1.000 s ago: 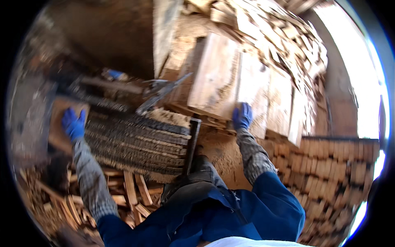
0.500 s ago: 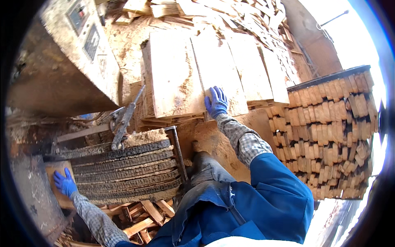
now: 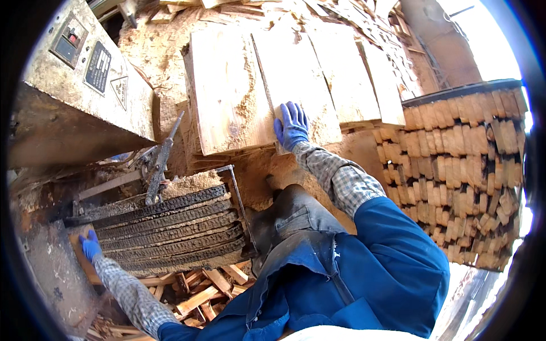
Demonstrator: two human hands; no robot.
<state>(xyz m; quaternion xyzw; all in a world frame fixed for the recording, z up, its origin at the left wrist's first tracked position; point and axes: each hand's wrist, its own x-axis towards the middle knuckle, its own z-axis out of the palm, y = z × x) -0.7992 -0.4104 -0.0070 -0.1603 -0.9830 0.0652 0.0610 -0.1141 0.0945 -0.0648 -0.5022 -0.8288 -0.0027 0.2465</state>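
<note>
My left hand [image 3: 91,245], in a blue glove, rests on the end of a pale wooden board [image 3: 76,241] at the far left. Only a narrow strip of that board shows beside a grey metal plate; its fingers look stretched out, not wrapped round. Beside it runs a bed of dark, ridged feed tracks [image 3: 170,230] dusted with sawdust. My right hand [image 3: 292,126], gloved in blue too, lies with fingers spread on the near end of a wide plank [image 3: 298,74]. Another wide plank [image 3: 230,96] lies alongside to its left, on the same stack.
A stained machine cabinet [image 3: 96,85] with a switch stands at upper left. A metal lever [image 3: 162,162] rises behind the tracks. Stacked cut wood blocks [image 3: 455,176] stand at right. Wood offcuts [image 3: 199,292] lie below the tracks, and slats [image 3: 364,28] lie at the back.
The board under my left hand has slid left, so less of it shows, and the hand has followed. My right hand stays on the plank. The whole view has shifted slightly.
</note>
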